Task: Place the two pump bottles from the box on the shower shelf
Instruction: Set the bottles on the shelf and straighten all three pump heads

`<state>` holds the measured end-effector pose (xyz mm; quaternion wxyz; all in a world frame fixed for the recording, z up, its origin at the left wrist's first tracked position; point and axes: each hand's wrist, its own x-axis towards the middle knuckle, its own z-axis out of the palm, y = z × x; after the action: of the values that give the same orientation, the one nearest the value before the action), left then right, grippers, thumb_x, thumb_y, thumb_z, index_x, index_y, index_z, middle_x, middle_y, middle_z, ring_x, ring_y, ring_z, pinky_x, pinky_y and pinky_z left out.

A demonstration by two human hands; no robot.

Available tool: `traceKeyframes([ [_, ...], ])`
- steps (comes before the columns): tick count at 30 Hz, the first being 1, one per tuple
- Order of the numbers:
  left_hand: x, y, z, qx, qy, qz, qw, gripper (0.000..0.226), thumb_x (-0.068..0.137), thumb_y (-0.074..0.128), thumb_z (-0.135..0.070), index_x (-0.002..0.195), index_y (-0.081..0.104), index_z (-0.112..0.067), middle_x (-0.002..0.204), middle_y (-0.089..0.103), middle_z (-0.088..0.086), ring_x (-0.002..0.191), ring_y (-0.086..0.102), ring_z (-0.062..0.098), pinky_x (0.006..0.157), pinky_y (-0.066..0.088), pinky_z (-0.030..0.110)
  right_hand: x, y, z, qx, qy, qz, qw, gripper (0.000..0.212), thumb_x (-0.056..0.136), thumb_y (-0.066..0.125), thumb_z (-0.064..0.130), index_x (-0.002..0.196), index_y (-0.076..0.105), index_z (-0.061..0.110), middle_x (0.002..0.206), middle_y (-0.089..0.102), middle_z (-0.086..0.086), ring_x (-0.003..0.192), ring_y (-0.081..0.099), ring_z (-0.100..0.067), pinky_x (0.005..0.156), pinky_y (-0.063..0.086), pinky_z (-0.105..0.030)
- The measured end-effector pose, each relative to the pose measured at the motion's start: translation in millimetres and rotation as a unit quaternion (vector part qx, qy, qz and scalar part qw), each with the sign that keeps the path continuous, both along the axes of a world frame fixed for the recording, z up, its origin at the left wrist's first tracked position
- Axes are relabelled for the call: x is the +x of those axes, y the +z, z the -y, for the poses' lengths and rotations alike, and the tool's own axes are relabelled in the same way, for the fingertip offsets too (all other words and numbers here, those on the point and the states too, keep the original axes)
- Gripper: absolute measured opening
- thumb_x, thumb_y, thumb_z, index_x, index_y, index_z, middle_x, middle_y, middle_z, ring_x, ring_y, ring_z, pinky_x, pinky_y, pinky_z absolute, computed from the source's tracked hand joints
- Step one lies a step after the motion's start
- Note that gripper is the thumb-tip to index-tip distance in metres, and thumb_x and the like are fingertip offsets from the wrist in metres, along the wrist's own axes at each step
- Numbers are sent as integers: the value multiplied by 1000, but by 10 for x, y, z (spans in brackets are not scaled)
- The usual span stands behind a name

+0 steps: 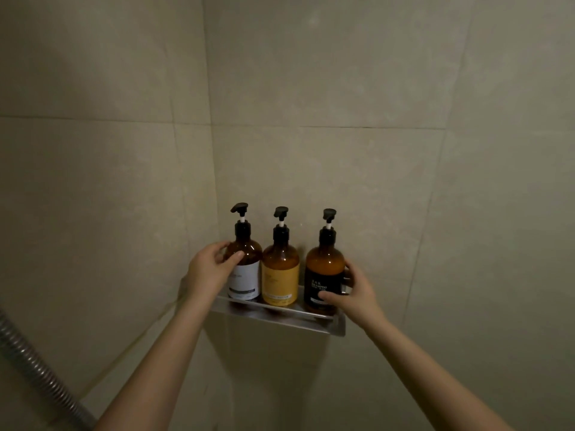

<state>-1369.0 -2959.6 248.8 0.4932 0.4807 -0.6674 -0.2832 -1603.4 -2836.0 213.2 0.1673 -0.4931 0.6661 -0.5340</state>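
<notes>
Three amber pump bottles stand upright in a row on the metal shower shelf point(280, 318) in the tiled corner. My left hand point(208, 269) grips the white-labelled bottle point(245, 275) at the left end, fingers curled round its shoulder. In the middle stands the yellow-labelled bottle point(280, 281), untouched. My right hand point(354, 293) holds the black-labelled bottle point(323, 275) at the right end, thumb across its lower front and fingers behind it. All pump heads are black and point roughly leftward.
Beige tiled walls point(404, 150) meet in a corner right behind the shelf. A ribbed metal shower hose point(40, 371) runs diagonally at the lower left. The box is not in view.
</notes>
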Motion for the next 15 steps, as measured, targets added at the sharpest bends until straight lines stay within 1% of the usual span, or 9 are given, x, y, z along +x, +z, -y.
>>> traceKeyframes([
  [3,36,-14,12,10,-23,-9,1000,51,78,72,-22,125,57,-10,124,63,13,108,61,19,80,44,20,4,-67,30,-10,-17,-4,1000,83,60,86,17,131,44,25,127,55,2,111,50,-12,89,44,-28],
  [4,49,-26,16,17,-38,-20,999,55,75,74,-18,126,56,-9,124,63,13,102,61,15,75,46,14,3,-82,37,-11,-19,-6,1000,83,60,86,18,131,44,26,125,55,3,107,49,-9,88,44,-27],
  [6,69,-50,30,36,-67,-48,996,63,69,78,-5,127,54,-6,123,62,17,91,60,10,63,46,3,12,-101,55,-13,-24,-13,1000,84,58,87,21,130,45,26,120,55,7,103,49,-7,85,44,-26],
  [7,74,-62,38,40,-72,-54,995,66,67,78,-1,127,53,-5,123,62,18,89,60,9,63,46,3,24,-108,66,-14,-25,-16,999,84,57,88,22,129,45,26,118,54,8,102,48,-6,84,44,-25],
  [10,64,-86,52,37,-61,-52,996,71,64,81,-6,129,53,-11,123,64,15,91,62,8,71,47,12,47,-114,105,-16,-28,-18,999,84,55,88,24,128,45,27,115,53,11,102,49,-7,84,45,-26],
  [13,51,-104,65,33,-58,-54,996,73,63,82,-13,130,52,-14,125,63,11,102,62,12,82,48,22,27,-107,124,-17,-25,-20,999,85,54,89,24,127,47,27,116,55,10,102,51,-9,82,46,-26],
  [15,45,-108,84,32,-59,-59,996,75,63,82,-13,131,51,-14,127,62,11,107,61,14,86,47,24,12,-93,137,-14,-21,-22,999,85,53,89,23,127,47,25,117,56,7,104,53,-11,83,46,-28],
])
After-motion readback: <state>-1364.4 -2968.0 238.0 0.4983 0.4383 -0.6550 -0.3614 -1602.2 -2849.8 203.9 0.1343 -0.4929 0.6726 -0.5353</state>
